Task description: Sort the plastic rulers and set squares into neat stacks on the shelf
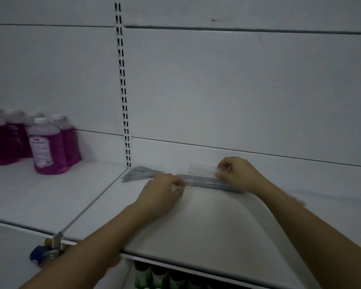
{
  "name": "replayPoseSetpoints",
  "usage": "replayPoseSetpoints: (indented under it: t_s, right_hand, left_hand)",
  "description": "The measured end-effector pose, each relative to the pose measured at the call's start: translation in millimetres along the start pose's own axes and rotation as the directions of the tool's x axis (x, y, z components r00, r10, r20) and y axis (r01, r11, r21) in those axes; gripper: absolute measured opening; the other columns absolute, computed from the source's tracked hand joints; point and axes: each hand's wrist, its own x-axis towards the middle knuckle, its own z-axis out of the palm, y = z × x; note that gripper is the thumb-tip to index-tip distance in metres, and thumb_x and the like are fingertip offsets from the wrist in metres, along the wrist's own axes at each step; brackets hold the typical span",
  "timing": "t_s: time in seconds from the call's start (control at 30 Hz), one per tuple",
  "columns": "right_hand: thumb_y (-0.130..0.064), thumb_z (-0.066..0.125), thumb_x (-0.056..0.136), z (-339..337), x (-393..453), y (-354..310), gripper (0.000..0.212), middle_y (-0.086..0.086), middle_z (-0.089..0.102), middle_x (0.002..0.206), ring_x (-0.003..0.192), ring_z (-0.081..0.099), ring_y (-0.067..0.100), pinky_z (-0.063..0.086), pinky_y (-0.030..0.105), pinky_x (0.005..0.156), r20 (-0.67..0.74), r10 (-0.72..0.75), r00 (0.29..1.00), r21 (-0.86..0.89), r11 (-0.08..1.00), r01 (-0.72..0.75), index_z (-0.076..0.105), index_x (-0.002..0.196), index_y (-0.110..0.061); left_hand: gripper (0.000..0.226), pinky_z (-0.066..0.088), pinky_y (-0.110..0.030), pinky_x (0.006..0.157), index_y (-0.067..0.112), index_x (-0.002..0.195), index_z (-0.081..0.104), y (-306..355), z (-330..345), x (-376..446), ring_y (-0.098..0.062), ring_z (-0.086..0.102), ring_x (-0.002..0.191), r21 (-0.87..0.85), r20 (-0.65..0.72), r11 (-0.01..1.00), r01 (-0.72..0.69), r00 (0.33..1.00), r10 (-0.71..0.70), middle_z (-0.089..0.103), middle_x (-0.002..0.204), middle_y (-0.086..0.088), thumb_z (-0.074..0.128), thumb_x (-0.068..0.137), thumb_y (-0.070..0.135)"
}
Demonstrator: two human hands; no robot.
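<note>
A stack of clear plastic rulers (pixel 206 181) lies along the back of the white shelf (pixel 196 222). My left hand (pixel 163 192) pinches its left end with curled fingers. My right hand (pixel 238 174) pinches a short clear ruler (pixel 202 169) held just above and behind the stack, at its right part. A fanned pile of clear set squares (pixel 139 174) rests in the shelf's back left corner, beside the slotted upright.
Several bottles of pink liquid (pixel 47 147) stand on the neighbouring shelf to the left. A slotted metal upright (pixel 123 90) divides the back panels. Green-capped bottles (pixel 154 276) show on the shelf below. A blue object (pixel 40 254) sits at the shelf's front edge.
</note>
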Motion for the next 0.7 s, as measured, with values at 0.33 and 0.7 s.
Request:
replayPoseSetpoints:
  t_s: [0.33,0.7]
  right_hand:
    - [-0.035,0.072,0.083,37.1,16.7,-9.4,0.027,-0.003,0.060,0.100,0.089,0.057,0.015,0.048,0.029,0.081,0.122,-0.057,0.991,-0.058,0.996,0.064,0.065,0.103,-0.018]
    - [-0.042,0.069,0.084,36.9,11.5,-19.8,0.043,0.001,0.057,0.113,0.099,0.055,0.017,0.047,0.034,0.089,0.134,-0.040,0.990,-0.130,0.990,0.058,0.060,0.118,-0.018]
  left_hand:
    - [0.034,0.034,-0.035,0.104,0.035,0.127,0.055,-17.5,15.8,-23.1,-0.015,0.045,0.123,0.154,0.014,0.988,0.001,1.000,-0.003,0.051,0.134,0.010,0.043,0.096,0.044]
    - [0.036,0.032,-0.036,0.103,0.034,0.128,0.055,-20.1,15.3,-24.1,-0.016,0.045,0.123,0.151,0.014,0.989,-0.005,1.000,0.003,0.052,0.134,0.009,0.041,0.097,0.044]
